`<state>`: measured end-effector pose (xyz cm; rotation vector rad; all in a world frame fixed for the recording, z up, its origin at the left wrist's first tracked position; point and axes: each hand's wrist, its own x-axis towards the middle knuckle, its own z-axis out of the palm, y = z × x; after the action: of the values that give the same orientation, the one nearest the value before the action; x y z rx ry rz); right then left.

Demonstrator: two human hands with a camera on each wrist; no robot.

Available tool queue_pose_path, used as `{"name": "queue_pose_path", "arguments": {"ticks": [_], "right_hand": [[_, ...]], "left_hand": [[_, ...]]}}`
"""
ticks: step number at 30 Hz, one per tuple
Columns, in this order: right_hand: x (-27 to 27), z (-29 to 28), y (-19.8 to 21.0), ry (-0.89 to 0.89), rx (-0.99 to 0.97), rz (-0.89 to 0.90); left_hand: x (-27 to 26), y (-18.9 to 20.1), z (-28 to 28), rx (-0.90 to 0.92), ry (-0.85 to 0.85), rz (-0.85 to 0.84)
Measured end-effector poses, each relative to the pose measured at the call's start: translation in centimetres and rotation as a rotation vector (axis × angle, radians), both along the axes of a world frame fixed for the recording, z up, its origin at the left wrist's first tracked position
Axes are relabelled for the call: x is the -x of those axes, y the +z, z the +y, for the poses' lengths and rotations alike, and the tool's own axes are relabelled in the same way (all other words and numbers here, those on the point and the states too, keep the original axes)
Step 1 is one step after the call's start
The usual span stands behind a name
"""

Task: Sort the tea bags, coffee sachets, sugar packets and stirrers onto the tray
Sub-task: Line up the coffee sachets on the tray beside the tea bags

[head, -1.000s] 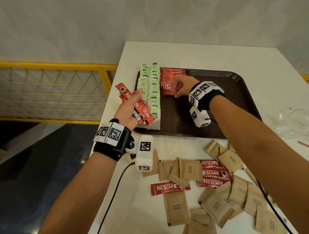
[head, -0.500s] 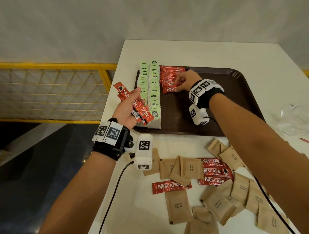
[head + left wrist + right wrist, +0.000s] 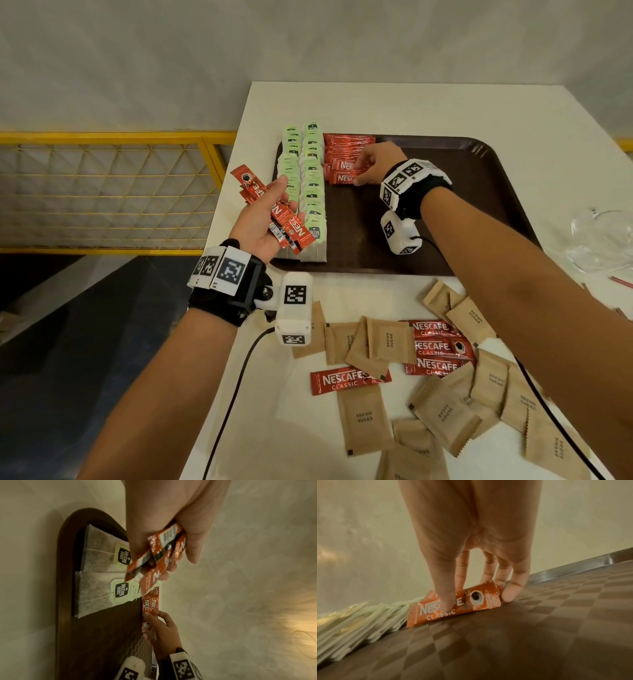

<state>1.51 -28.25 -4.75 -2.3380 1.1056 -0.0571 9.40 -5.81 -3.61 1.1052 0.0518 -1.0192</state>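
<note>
Head view: the left hand [image 3: 263, 219] grips a bunch of sachets [image 3: 274, 212] beside the tray [image 3: 479, 192]; the right hand [image 3: 375, 164] pinches the front sachet [image 3: 342, 178] of the tray's red row, next to the tea bags [image 3: 308, 185]. Sugar packets [image 3: 445, 411] lie on the table [image 3: 411, 109].

Left wrist: fingers [image 3: 192, 550] curl round the bunch [image 3: 159, 555].

Right wrist: thumb [image 3: 445, 588] and fingers [image 3: 513, 588] pinch that sachet [image 3: 453, 608], standing on edge.

We are seeing the brown sugar packets [image 3: 407, 464] running off the bottom edge; the clear glass item [image 3: 604, 245] is being cropped at right, its form unclear.
</note>
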Motion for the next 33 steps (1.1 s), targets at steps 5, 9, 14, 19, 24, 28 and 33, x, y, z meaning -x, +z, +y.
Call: {"name": "queue_pose_path", "arguments": {"ticks": [5, 9, 14, 19, 24, 28, 33], "right_hand": [[0.3, 0.2, -0.1, 0.031, 0.053, -0.002], [0.5, 0.2, -0.1, 0.065, 0.079, 0.011], [0.4, 0.4, -0.1, 0.065, 0.077, 0.009], [-0.2, 0.8, -0.1, 0.041, 0.082, 0.010], [0.4, 0.9, 0.1, 0.014, 0.067, -0.020], [1.5, 0.3, 0.7, -0.047, -0.005, 0.013], [2.3, 0.8, 0.9, -0.033, -0.140, 0.039]], "left_hand": [[0.4, 0.3, 0.0, -0.002, -0.005, 0.009], [0.5, 0.4, 0.0, 0.000, -0.007, 0.015], [0.5, 0.3, 0.0, 0.003, -0.001, 0.016], [0.5, 0.2, -0.2, -0.001, 0.002, 0.012], [0.5, 0.2, -0.4, 0.006, 0.003, 0.014], [0.8, 0.3, -0.8, 0.028, 0.001, 0.051], [1.4, 0.4, -1.2, 0.053, -0.014, 0.078]]}}
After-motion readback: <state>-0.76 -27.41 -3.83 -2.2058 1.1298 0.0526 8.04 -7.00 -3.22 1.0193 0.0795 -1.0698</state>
